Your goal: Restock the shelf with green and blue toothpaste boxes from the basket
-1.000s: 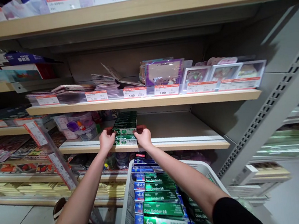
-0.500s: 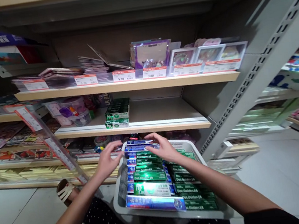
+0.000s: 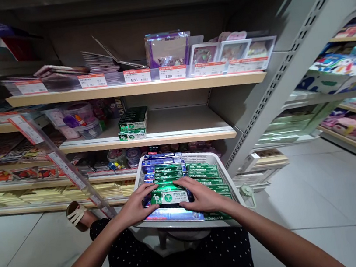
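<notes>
Left to right: clear plastic tubs (image 3: 84, 115) stand on the shelf (image 3: 182, 119), beside stacked green boxes (image 3: 131, 126). Nearer, the left hand (image 3: 137, 206) curves, partly closed, thumb near and fingers far, about the left end of a green-and-white "fe" box (image 3: 170, 197) in the near part of the grey basket (image 3: 201, 159). The right hand (image 3: 201, 195) holds its right end in a matching grip. Farther right, green Doc.Golden boxes (image 3: 205, 174) form a row inside the basket.
</notes>
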Demonstrator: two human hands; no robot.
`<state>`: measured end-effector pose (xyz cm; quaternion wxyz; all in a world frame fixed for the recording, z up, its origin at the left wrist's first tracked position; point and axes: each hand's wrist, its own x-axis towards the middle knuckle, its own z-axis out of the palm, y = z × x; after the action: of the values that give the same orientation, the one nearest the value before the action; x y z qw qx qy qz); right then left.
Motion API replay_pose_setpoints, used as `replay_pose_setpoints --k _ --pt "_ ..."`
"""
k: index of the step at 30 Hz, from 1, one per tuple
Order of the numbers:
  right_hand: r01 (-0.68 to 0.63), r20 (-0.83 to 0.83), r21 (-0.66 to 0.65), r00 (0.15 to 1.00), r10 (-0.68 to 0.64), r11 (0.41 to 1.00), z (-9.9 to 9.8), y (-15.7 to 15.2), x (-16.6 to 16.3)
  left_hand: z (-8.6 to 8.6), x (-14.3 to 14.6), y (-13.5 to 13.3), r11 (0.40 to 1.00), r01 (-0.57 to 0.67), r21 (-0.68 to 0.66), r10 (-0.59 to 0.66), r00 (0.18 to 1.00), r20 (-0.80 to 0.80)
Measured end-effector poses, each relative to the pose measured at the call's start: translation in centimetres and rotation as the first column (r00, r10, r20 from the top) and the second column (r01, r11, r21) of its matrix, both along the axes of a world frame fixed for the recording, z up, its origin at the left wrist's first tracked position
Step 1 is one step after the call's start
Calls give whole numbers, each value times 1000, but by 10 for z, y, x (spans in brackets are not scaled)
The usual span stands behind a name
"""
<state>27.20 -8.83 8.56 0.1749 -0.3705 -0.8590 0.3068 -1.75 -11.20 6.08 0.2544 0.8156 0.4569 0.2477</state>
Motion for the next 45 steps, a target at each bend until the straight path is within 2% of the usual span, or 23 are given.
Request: replay_pose_setpoints --k 3,7,12,16,23,27,30,37,45 --pt "48 -35 30 998 -47 998 3 11 -1 -3 2 12 997 -60 37 58 997 54" --pt "143 -149 81 980 -130 986 2 44 -8 -10 7 47 980 -180 89 159 966 202" --pt "240 -164 25 959 -233 970 -15 76 -17 -28 17 79 973 -228 35 204 920 334" --pt "269 -244 -65 930 -276 961 -33 78 -16 -40 18 77 974 -223 -42 218 867 448" --pt "378 -460 -129 796 -393 917 -60 80 -18 -43 12 78 961 -235 -148 278 817 506" --pt "374 -545 -284 695 -470 883 -67 83 -19 -48 13 82 941 -229 -250 333 765 551" --pt "364 -564 -342 658 -499 866 -69 85 -18 -52 14 84 918 -238 -317 386 719 577" --pt "343 -559 -404 641 -525 848 -66 83 -19 -63 11 91 888 -254 -382 452 627 634" --pt "328 -547 -420 653 -525 846 -65 82 -18 -66 11 94 873 -284 -396 482 622 617"
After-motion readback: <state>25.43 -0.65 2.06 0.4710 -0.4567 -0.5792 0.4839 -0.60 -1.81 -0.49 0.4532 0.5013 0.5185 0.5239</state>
